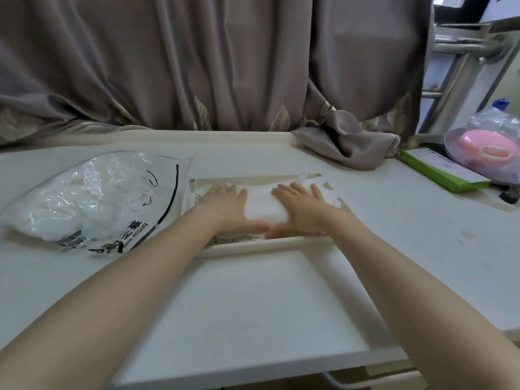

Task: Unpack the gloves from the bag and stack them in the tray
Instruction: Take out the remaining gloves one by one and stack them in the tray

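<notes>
**Both hands flat on the glove stack in the tray**

At the centre of the frame, the left hand [225,204] and the right hand [301,205] lie palm-down with fingers straight and spread, pressing on either side of a white stack of gloves [263,205]. Neither hand curls round anything; the thumbs meet near the stack's near edge. The gloves sit inside a cream tray [264,243], its rim showing just in front of the wrists.

At the left of the frame the clear plastic bag [90,198] lies on the white table [394,220], just beside the tray, with more white material inside. Its black print is seen reversed and blurred; the characters cannot be read.
</notes>
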